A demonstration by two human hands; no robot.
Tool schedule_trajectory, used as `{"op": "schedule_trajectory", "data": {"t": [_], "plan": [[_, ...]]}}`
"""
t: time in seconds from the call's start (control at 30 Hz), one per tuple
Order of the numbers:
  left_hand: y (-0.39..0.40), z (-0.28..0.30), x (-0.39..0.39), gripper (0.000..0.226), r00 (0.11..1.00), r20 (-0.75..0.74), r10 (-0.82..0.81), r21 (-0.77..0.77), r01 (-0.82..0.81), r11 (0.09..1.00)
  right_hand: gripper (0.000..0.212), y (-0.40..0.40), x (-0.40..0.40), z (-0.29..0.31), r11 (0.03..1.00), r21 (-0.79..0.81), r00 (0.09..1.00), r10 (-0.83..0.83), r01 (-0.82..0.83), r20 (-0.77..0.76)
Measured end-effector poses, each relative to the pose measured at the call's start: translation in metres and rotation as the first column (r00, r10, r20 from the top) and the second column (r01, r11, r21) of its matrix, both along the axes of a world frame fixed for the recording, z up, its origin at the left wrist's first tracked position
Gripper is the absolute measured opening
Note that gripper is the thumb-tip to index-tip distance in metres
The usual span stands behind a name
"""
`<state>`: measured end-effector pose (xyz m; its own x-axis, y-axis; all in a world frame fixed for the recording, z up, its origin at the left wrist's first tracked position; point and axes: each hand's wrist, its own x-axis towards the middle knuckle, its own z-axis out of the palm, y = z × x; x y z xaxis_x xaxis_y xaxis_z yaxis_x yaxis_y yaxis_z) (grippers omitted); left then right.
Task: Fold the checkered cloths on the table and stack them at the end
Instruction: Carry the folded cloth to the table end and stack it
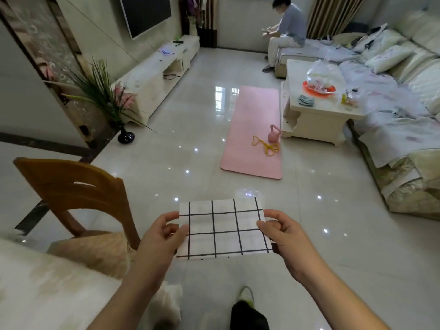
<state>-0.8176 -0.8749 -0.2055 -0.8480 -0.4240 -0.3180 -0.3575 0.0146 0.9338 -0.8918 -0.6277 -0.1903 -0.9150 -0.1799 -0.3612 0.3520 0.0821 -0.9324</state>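
A folded checkered cloth (225, 228), white with black grid lines, is held up in the lower middle of the frame, above the shiny tiled floor (321, 210). The left hand (164, 236) pinches its left edge, thumb on top and fingers curled underneath; the right hand (283, 234) pinches the right edge the same way, so each grip is closed on the cloth. A wooden chair (78, 194) stands at the lower left. A pink mat (252, 139) lies on the floor at centre, with a pink kettlebell (274, 133) and a yellow rope (266, 145) on it.
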Motion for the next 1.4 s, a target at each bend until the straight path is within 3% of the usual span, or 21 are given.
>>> {"op": "schedule_trajectory", "data": {"t": [0.5, 0.97, 1.4], "plan": [[-0.028, 0.038, -0.204, 0.023, 0.980, -0.063, 0.189, 0.072, -0.185, 0.980, 0.024, -0.053, -0.246, 0.015, 0.979, -0.084, 0.983, 0.186, -0.184, 0.012], [-0.213, 0.013, -0.289, 0.030, 0.897, -0.074, 0.437, 0.256, -0.406, 0.877, 0.023, -0.267, -0.371, 0.011, 0.931, -0.091, 0.934, 0.357, -0.354, 0.011], [-0.330, 0.020, -0.332, 0.026, 0.819, -0.046, 0.572, 0.250, -0.545, 0.801, 0.018, -0.412, -0.452, 0.014, 0.828, -0.109, 0.830, 0.557, -0.550, 0.045]]}}
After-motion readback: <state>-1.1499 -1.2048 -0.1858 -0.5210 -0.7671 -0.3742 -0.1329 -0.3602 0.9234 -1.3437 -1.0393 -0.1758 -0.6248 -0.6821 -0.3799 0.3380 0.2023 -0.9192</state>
